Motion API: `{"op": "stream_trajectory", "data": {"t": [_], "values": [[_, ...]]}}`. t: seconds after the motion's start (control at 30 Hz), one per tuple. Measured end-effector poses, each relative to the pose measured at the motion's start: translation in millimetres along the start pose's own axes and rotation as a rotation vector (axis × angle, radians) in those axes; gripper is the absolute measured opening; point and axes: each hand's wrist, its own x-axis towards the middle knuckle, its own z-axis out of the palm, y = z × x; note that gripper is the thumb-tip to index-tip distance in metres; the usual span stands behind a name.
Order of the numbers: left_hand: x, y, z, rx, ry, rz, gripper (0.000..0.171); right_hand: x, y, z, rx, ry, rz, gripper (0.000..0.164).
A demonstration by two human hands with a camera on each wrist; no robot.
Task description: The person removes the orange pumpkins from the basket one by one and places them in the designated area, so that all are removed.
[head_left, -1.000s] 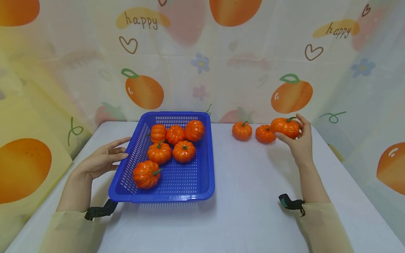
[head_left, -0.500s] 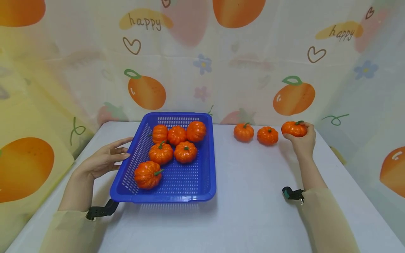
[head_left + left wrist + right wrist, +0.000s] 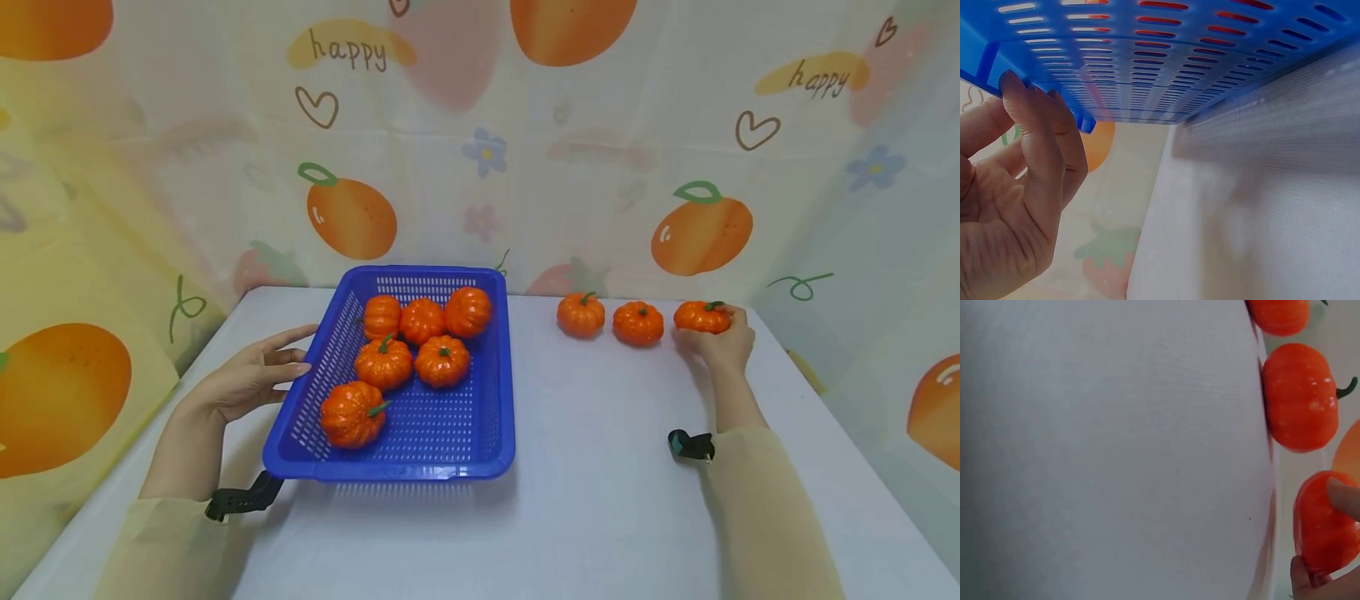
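My left hand (image 3: 243, 379) grips the left rim of a blue plastic basket (image 3: 498, 417); in the left wrist view its fingers (image 3: 1041, 144) curl under that rim, with the slotted underside above the table. Several small orange pumpkins lie in the basket, among them a front one (image 3: 352, 415) with a green stem. At the table's far right, my right hand (image 3: 727, 343) holds another small pumpkin (image 3: 702, 317) between thumb and fingers. The right wrist view shows this pumpkin (image 3: 1322, 528) close over the table, its far side partly hidden by the hand.
Two more pumpkins stand in a row along the back edge, one left (image 3: 581, 316) and one middle (image 3: 638, 323), to the left of the held one. A printed curtain (image 3: 420, 200) hangs right behind the white table (image 3: 592, 467).
The right hand has carried its pumpkin rightward, away from the middle pumpkin, and lowered it towards the table. The left hand and basket keep their place; the head view has shifted slightly.
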Motion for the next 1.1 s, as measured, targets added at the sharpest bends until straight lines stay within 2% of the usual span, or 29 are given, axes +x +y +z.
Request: {"op": "stream_trajectory", "data": {"t": [0.3, 0.67, 0.93, 1.1], "values": [[1.0, -2.3, 0.0, -0.006, 0.006, -0.004, 0.071, 2.0, 9.0, -0.8, -0.088, -0.028, -0.077, 0.076], [0.4, -2.6, -0.4, -0.013, 0.008, -0.006, 0.07, 1.8, 9.1, -4.0, 0.008, -0.059, 0.031, 0.07], [1.1, -1.0, 1.0, -0.012, 0.005, -0.01, 0.07, 2.8, 5.6, -5.4, 0.046, 0.029, 0.064, 0.074], [0.5, -0.9, 0.8, -0.01, 0.021, -0.015, 0.071, -0.8, -3.4, -1.1, 0.093, 0.163, 0.061, 0.071]]}}
